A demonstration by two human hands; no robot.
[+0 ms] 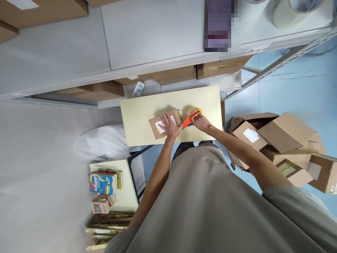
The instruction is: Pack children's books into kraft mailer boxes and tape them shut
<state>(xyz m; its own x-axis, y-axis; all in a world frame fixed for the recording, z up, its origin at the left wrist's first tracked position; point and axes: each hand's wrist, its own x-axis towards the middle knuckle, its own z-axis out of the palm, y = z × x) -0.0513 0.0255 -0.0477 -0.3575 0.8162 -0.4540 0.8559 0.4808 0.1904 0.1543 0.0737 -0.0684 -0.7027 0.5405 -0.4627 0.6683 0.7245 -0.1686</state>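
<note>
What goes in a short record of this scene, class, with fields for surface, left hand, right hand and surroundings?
Surface: pale yellow table
Left hand: lies flat on a small cardboard box with a white label
Right hand: grips an orange tape dispenser at the box's right end
Floor, right: pile of cardboard boxes
Lower left: colourful packs on a second table

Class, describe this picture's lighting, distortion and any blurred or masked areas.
Head view: soft, even light, faint shadows on the table; wide lens bows the shelf edge; a pixelated patch masks something on the shelf; left hand on box and right hand on tape dispenser look small yet sharp.
</note>
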